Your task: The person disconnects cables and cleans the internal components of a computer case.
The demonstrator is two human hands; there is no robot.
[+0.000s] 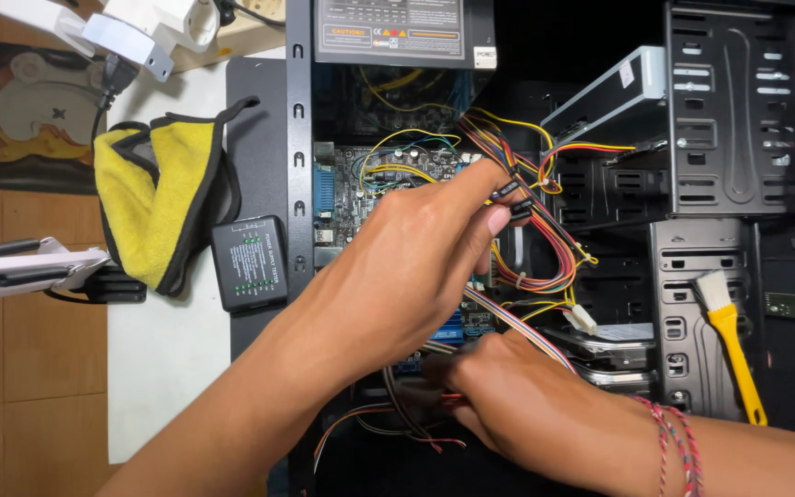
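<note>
Pinching a small black connector (508, 190) with left hand (416, 253) above the motherboard (347, 189); gripping striped ribbon cable (517, 322) with right hand (508, 396) below it.

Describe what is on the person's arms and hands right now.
Both arms are bare, with no sleeves in view and no gloves on either hand. The left hand has no rings or bands that show. The right hand wears thin braided string bracelets in red and pale colours at the wrist. No watch shows.
</note>
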